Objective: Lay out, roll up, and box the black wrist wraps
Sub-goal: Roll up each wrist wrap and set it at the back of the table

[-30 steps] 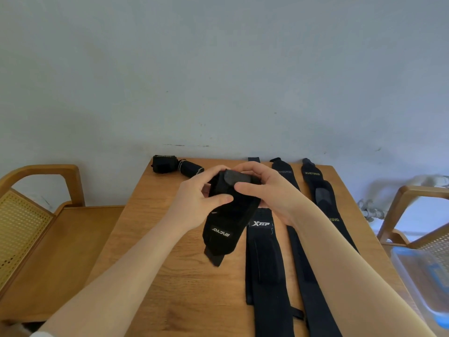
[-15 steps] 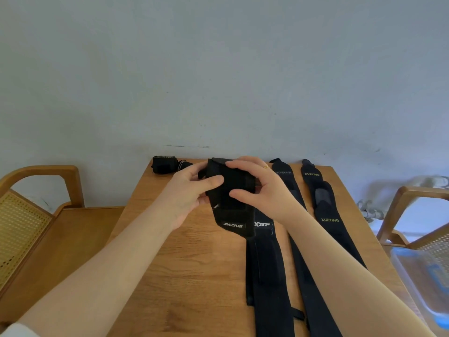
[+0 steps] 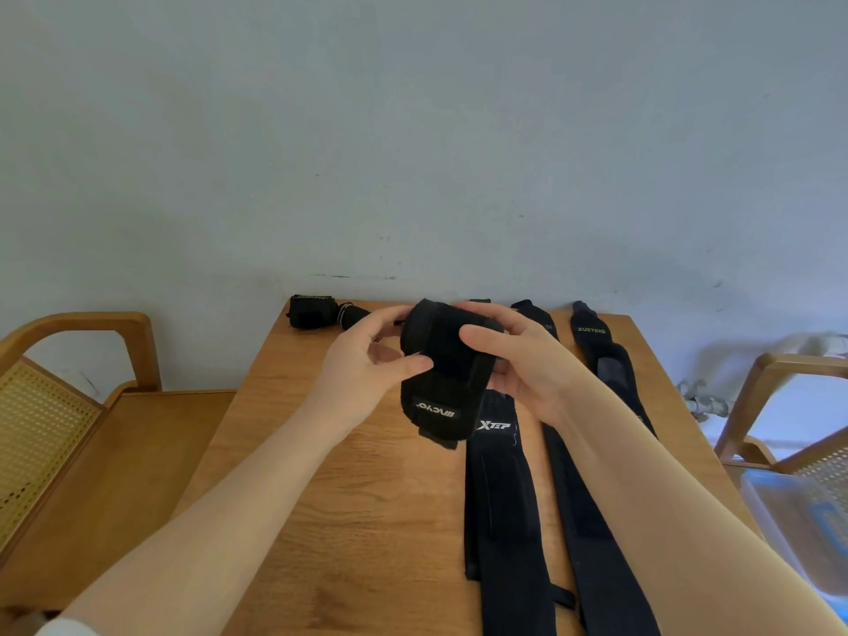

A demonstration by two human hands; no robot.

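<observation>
Above the wooden table (image 3: 348, 507) I hold a black wrist wrap (image 3: 443, 374), partly rolled, its loose end with a white logo hanging down. My left hand (image 3: 367, 374) grips its left side, thumb on the front. My right hand (image 3: 518, 360) grips the right side, fingers curled over the top. Three black wraps lie flat and lengthwise on the table: an XTEP wrap (image 3: 498, 498), a narrow wrap (image 3: 583, 521) and a XUEYING wrap (image 3: 605, 360). Two rolled wraps (image 3: 321, 312) sit at the far left corner.
A wooden chair with a cane back (image 3: 69, 429) stands left of the table. Another chair (image 3: 789, 406) stands on the right, and a clear plastic box with blue parts (image 3: 807, 525) rests on its seat. A grey wall runs behind the table.
The wrap in my hands has been turned and rolled further; its hanging end is shorter than a second ago. Both hands stay over the far middle of the table.
</observation>
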